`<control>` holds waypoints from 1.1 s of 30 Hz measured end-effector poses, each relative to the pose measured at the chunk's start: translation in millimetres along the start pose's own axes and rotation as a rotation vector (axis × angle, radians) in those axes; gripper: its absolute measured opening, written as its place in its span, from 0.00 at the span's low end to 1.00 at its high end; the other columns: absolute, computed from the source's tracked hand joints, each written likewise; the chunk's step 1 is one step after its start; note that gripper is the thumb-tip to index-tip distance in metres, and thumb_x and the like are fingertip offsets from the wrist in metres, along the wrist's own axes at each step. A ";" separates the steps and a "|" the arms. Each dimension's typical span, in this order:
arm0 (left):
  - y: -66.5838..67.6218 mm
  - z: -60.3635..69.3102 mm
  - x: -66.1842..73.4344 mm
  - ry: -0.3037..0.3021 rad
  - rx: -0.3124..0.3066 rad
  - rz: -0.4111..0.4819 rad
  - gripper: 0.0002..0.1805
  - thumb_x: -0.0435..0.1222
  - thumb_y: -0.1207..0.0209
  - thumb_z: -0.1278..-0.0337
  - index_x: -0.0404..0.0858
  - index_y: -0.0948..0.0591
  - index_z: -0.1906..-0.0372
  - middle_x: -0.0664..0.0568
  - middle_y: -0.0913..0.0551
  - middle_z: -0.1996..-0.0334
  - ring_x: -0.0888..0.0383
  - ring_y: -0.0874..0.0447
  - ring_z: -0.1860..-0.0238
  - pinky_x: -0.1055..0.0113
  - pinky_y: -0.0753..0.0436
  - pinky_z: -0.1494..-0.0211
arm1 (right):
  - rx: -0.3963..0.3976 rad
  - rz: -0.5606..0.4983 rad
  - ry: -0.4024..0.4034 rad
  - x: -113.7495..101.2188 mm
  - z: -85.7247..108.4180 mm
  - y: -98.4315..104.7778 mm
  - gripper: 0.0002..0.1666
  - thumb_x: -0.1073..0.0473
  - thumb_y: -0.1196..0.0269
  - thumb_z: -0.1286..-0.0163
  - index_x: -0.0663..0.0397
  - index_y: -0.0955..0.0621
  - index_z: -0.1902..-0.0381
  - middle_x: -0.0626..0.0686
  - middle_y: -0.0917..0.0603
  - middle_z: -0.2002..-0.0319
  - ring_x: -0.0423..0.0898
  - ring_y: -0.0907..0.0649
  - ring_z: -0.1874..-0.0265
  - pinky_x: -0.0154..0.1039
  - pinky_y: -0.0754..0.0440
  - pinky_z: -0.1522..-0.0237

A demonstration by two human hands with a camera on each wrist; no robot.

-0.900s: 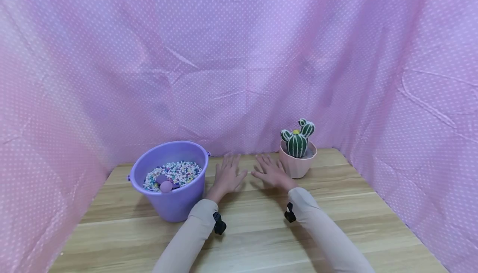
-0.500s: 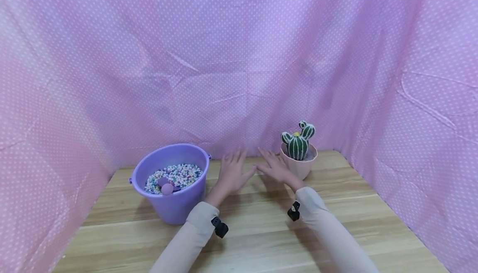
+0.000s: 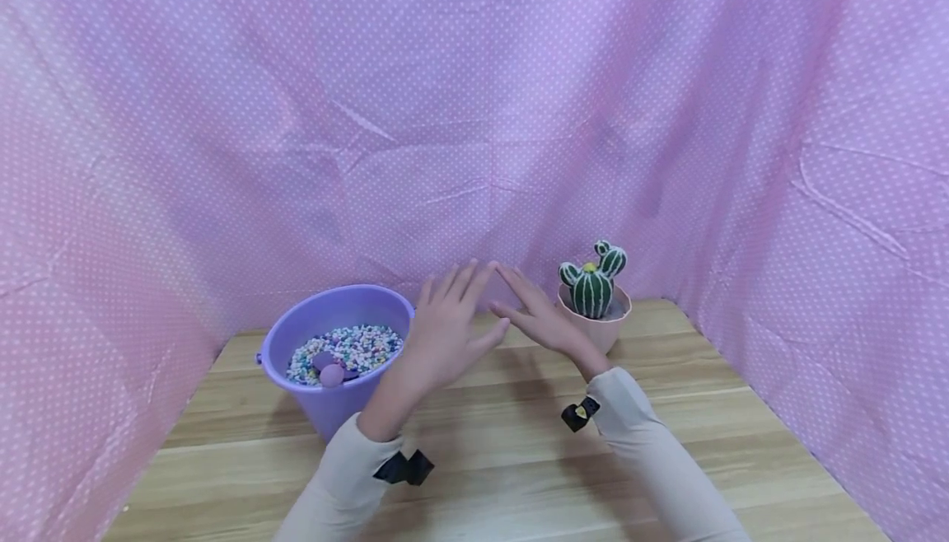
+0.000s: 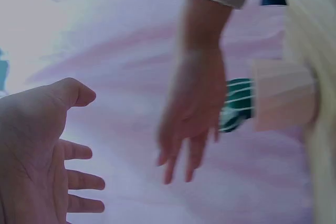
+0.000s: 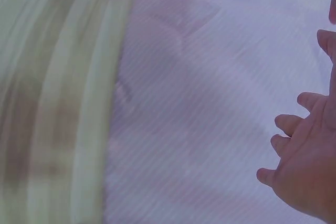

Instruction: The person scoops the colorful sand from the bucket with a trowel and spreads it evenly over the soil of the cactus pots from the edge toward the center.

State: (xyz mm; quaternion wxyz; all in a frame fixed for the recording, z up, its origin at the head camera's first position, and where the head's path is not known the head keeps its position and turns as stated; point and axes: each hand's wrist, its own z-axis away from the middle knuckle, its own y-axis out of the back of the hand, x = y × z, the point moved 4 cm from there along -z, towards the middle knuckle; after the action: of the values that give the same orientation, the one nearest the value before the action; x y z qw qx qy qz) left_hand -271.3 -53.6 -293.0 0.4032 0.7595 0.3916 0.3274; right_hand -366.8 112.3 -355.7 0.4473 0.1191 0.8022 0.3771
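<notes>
Above the table's middle, my left hand (image 3: pixel 445 340) is raised with straight, spread fingers and holds nothing. My right hand (image 3: pixel 544 324) is also lifted, fingers extended, palm down and holding nothing. In the head view the fingertips of the two hands come close together; whether they touch I cannot tell. Left of my left hand stands a purple bucket (image 3: pixel 319 410), partly covered by that hand. It contains small multicoloured beads (image 3: pixel 363 344) and a purple object with a round end (image 3: pixel 331 375). Just beyond my right hand is a pale pink pot (image 3: pixel 602 332) with a green striped cactus (image 3: pixel 593 291).
The wooden table (image 3: pixel 504 484) carries shadows of both arms. Pink dotted cloth (image 3: pixel 474 114) hangs behind the table and along both sides. Black straps with small devices (image 3: pixel 404 468) sit on both wrists over beige sleeves.
Both hands have risen from near the tabletop and drawn together at the fingertips. My left hand now covers part of the bucket's right side. Bucket and cactus pot stay in place.
</notes>
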 end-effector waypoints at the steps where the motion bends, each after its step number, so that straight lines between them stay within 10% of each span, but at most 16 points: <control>1: 10.2 4.7 -1.2 0.001 0.010 0.003 0.43 0.61 0.49 0.30 0.49 0.45 0.18 0.45 0.40 0.20 0.42 0.44 0.20 0.37 0.51 0.17 | 0.000 -0.010 0.019 -6.1 -0.9 0.0 0.45 0.37 0.47 0.22 0.37 0.51 0.16 0.53 0.50 0.17 0.59 0.54 0.18 0.69 0.56 0.21; 8: 71.0 35.6 -31.8 0.016 0.092 0.070 0.44 0.58 0.45 0.31 0.47 0.45 0.18 0.46 0.41 0.20 0.42 0.45 0.19 0.37 0.53 0.17 | -0.033 -0.072 0.109 -43.5 -8.9 -7.3 0.44 0.42 0.44 0.22 0.42 0.49 0.17 0.53 0.50 0.17 0.54 0.53 0.17 0.61 0.55 0.18; 15: 102.6 60.8 -105.1 0.134 0.095 0.287 0.44 0.53 0.39 0.32 0.57 0.47 0.18 0.47 0.43 0.19 0.37 0.46 0.20 0.31 0.46 0.22 | -0.112 -0.034 0.136 -66.8 -18.6 -29.6 0.45 0.38 0.45 0.24 0.36 0.49 0.17 0.44 0.50 0.17 0.49 0.54 0.17 0.59 0.55 0.18; 23: 96.0 74.7 -203.8 0.288 0.053 0.464 0.47 0.50 0.35 0.36 0.66 0.49 0.19 0.47 0.49 0.17 0.31 0.54 0.19 0.19 0.51 0.29 | -0.180 -0.030 0.152 -79.3 -32.1 -53.5 0.46 0.35 0.44 0.26 0.34 0.48 0.17 0.43 0.48 0.17 0.48 0.53 0.17 0.58 0.53 0.18; 33: 68.4 99.9 -283.0 0.197 -0.229 0.678 0.47 0.34 0.38 0.34 0.46 0.51 0.17 0.38 0.52 0.18 0.40 0.52 0.19 0.29 0.45 0.24 | -0.277 -0.083 0.121 -85.4 -45.8 -67.6 0.50 0.31 0.42 0.29 0.28 0.51 0.17 0.37 0.52 0.18 0.46 0.51 0.17 0.59 0.50 0.19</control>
State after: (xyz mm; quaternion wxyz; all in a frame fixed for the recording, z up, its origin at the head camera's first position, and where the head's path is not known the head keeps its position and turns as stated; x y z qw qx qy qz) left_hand -303.0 -357.4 -331.0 0.3143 0.7610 0.1156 0.5556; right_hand -345.1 -2.1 -335.7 0.4255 0.0002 0.7721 0.4720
